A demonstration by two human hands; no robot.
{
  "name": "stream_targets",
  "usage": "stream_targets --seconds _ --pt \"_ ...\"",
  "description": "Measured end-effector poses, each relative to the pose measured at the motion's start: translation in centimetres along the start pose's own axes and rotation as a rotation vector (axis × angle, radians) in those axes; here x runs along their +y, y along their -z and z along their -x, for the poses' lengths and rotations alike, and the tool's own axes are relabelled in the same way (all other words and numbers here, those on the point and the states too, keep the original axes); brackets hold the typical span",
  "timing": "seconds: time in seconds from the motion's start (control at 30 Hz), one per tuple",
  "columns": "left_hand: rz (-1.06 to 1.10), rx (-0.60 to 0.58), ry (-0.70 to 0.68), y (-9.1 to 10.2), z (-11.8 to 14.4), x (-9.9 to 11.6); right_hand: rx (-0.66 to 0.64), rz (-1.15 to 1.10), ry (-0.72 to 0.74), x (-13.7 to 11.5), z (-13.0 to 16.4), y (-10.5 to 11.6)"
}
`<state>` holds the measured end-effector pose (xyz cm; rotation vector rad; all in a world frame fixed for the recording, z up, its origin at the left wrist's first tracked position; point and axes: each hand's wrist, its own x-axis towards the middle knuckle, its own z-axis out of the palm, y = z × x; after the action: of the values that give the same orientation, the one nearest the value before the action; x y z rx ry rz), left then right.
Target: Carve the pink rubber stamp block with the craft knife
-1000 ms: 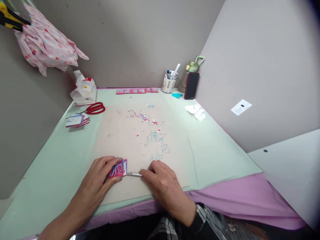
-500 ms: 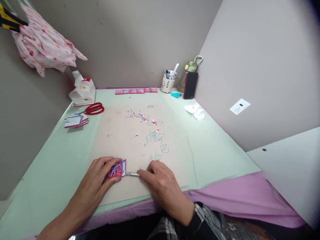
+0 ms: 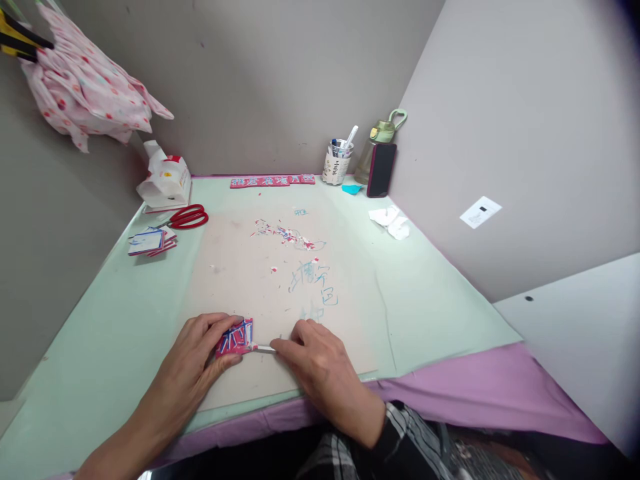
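My left hand (image 3: pixel 197 360) presses a small red, blue and white paper piece (image 3: pixel 236 337) flat on the beige cutting board (image 3: pixel 260 280). My right hand (image 3: pixel 320 363) grips a thin silver craft knife (image 3: pixel 263 348), held low, its tip touching the right edge of the paper piece. Both hands rest near the board's front edge.
Red scissors (image 3: pixel 189 217) and a stack of cut cards (image 3: pixel 149 242) lie at the left. Paper scraps (image 3: pixel 287 235) litter the board's middle. A pen cup (image 3: pixel 336 165), bottle (image 3: pixel 380 137), phone (image 3: pixel 381 171) and red strip (image 3: pixel 273 181) stand at the back; crumpled tissue (image 3: pixel 393 222) lies right.
My right hand with the knife has slid slightly left, bringing the tip against the paper piece. My left hand has stayed in place.
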<state>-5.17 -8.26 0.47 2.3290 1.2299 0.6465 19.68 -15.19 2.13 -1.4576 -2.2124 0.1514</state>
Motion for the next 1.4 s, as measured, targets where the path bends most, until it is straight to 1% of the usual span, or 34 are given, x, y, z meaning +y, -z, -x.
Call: stream_targets --seconds 0.23,0.43,0.77,1.03,1.2,1.4 --pt "-0.001 0.007 0.001 0.23 -0.06 0.38 0.061 -0.009 0.010 0.58 0.10 0.28" --pt "-0.026 0.023 -0.011 0.18 -0.09 0.33 0.032 -0.010 -0.004 0.34 -0.15 0.22" --pt "-0.007 0.009 0.024 0.04 0.12 0.07 0.065 -0.020 0.002 0.79 0.20 0.31" --pt "0.026 -0.011 0.058 -0.06 0.18 -0.01 0.043 -0.005 -0.011 0.37 -0.11 0.18" --pt "0.043 -0.012 0.069 0.04 0.15 0.06 0.070 -0.012 -0.005 0.39 0.21 0.14" --pt "0.040 -0.004 0.088 0.06 0.09 0.24 0.055 0.029 -0.045 -0.15 0.24 -0.21"
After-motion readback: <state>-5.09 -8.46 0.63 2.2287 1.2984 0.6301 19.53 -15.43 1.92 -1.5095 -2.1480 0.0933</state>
